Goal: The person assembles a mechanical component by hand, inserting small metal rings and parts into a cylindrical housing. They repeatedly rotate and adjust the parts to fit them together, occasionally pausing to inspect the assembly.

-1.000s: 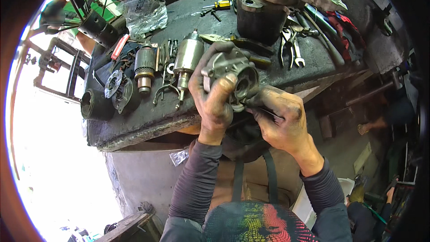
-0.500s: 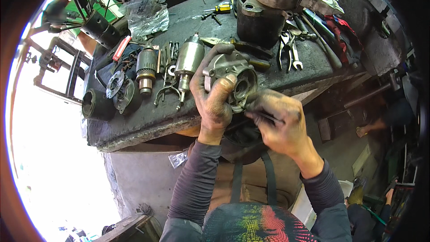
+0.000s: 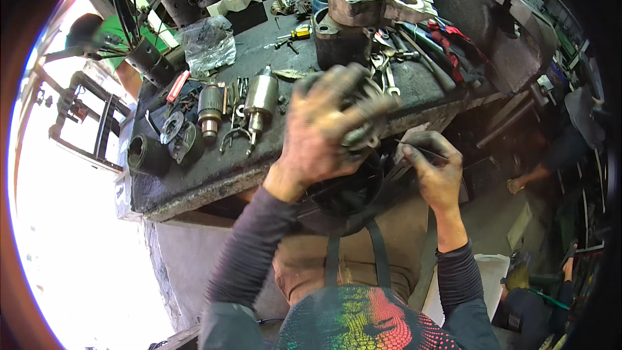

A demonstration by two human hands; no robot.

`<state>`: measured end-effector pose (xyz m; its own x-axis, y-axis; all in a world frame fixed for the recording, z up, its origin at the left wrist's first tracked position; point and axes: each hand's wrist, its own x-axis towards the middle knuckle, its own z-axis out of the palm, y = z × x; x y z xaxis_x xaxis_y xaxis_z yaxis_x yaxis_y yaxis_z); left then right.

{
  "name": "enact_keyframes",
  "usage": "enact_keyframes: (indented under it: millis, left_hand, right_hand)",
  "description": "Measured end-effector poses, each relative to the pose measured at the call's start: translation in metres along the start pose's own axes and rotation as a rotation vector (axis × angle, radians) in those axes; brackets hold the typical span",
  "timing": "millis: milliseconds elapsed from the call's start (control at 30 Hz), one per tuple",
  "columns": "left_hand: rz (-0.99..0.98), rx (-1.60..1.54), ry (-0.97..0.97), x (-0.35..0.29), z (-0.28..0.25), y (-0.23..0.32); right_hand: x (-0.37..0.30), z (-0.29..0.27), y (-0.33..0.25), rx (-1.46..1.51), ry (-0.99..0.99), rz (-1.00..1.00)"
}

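Observation:
A grey cast-metal housing [image 3: 364,135] is gripped in my left hand [image 3: 317,123], above the front edge of the bench. Motion smears that hand, and its back and fingers cover most of the part. To the right and a little lower, my right hand [image 3: 440,165] is closed, thumb against fingers, round a thin dark rod-like tool [image 3: 424,150]; its kind is hard to make out. The two hands are apart. Beneath the housing sits a dark round container [image 3: 343,198]. On the bench left of my hand lie a silver cylindrical solenoid [image 3: 261,94] and an armature [image 3: 209,111].
Spanners [image 3: 390,78] and a yellow-handled screwdriver [image 3: 300,32] lie on the dark bench [image 3: 194,185]. A larger housing [image 3: 353,3] rests on a black cylinder [image 3: 337,45] at the back. At the left are a metal ring [image 3: 149,155] and a clear plastic bag [image 3: 207,45].
My left hand has turned over, bringing its back up over the housing. My right hand has drawn away from the housing to the right, keeping the thin tool. The view has shifted slightly.

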<state>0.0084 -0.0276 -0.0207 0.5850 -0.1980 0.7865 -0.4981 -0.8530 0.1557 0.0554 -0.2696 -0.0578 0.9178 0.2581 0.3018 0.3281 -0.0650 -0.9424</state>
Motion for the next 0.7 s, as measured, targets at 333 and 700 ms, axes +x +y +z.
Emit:
enact_keyframes:
  millis: [333, 700]
  left_hand:
    - [-0.017, 0.078, -0.485, -0.008, 0.002, -0.016]
    - [-0.713, -1.048, 0.379, -0.002, -0.004, -0.006]
  right_hand:
    - [-0.045, -0.036, 0.016, 0.101, 0.110, 0.049]
    - [-0.048, 0.010, 0.010, 0.315, 0.000, 0.091]
